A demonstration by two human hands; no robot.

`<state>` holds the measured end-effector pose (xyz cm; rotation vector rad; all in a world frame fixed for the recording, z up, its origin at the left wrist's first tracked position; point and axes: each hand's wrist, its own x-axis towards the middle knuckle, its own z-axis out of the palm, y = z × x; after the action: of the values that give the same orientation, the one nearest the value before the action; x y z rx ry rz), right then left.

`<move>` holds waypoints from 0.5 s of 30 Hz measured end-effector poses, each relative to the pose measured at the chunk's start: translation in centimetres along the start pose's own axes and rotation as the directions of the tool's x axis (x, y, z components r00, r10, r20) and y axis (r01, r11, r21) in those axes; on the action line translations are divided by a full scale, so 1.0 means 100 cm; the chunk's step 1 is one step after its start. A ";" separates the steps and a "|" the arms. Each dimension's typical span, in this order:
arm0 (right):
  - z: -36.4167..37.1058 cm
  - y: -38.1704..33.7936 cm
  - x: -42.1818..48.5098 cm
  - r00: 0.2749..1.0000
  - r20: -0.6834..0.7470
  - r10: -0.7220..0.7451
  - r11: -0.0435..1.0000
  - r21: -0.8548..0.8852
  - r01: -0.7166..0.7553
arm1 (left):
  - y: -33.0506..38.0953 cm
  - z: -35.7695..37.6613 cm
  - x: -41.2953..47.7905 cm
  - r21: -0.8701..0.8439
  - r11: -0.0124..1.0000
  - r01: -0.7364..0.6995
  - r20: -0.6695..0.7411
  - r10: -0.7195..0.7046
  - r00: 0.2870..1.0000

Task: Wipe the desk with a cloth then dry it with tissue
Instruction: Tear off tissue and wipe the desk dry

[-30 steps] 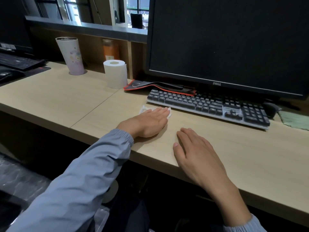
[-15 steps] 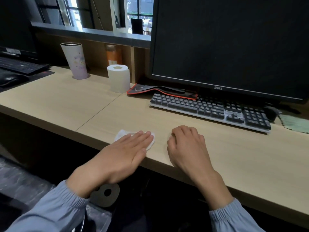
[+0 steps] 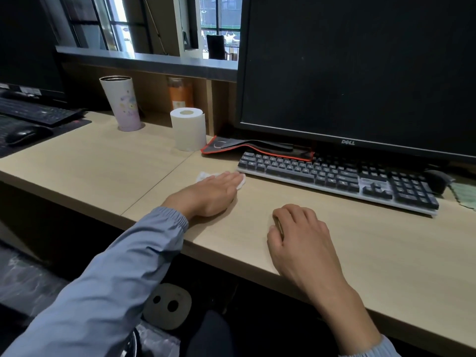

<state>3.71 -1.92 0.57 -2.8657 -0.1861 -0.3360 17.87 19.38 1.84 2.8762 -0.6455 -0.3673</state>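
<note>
My left hand (image 3: 211,194) lies flat with straight fingers on a white tissue (image 3: 203,175) and presses it onto the light wooden desk (image 3: 373,248), just left of the keyboard's near corner. Only the tissue's edges show around my fingers. My right hand (image 3: 301,240) rests on the desk near its front edge, fingers loosely curled, holding nothing. A white tissue roll (image 3: 189,130) stands upright behind my left hand. A green cloth (image 3: 463,194) lies at the far right edge of the desk.
A dark keyboard (image 3: 334,176) and a big black monitor (image 3: 360,68) fill the back right, with a mouse (image 3: 438,180) beside the cloth. A red-edged black pad (image 3: 257,146) lies behind the keyboard. A pale tumbler (image 3: 123,104) stands at the back left.
My left hand has slid the tissue from the desk's front edge back up to the keyboard. My right hand went from flat to curled and stayed near the front edge.
</note>
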 end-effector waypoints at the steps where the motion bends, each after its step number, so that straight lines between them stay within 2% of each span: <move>1: 0.000 0.000 -0.001 1.000 0.002 -0.005 1.000 0.004 0.005 | -0.006 -0.003 0.002 0.003 1.000 0.020 -0.009 -0.020 1.000; 8: 0.003 0.001 0.000 1.000 -0.016 -0.015 1.000 0.014 0.015 | -0.054 -0.025 0.008 -0.019 0.990 0.143 -0.053 -0.144 0.988; 15: 0.002 0.000 0.002 1.000 -0.015 -0.012 1.000 0.018 0.012 | -0.069 -0.026 0.007 -0.057 0.988 0.146 -0.109 -0.152 0.982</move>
<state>3.96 -1.86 0.42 -2.8447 -0.2027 -0.3559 21.95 25.50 2.67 2.8812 -0.3979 -0.2335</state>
